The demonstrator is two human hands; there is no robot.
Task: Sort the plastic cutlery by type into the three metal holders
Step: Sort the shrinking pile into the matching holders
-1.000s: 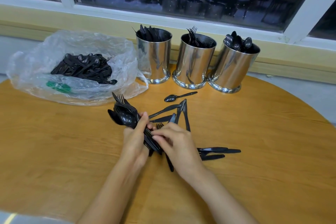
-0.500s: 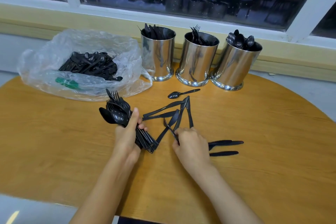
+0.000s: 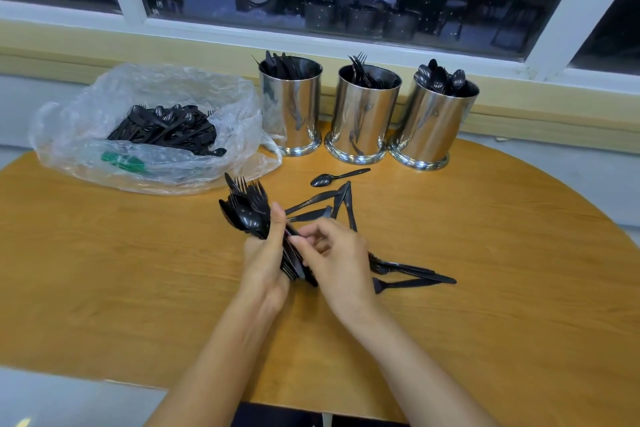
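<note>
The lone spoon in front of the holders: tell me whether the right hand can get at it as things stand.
Probably yes. The spoon lies uncovered beyond the right hand, only flat knives between. That hand must first let go of the bundle that the left hand grips.

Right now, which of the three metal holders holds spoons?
The rightmost holder: spoon bowls stick out; the middle holder shows fork tines, the left holder knives.

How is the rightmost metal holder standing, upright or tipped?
Upright: the rightmost holder stands on its base, spoons sticking out the top.
</note>
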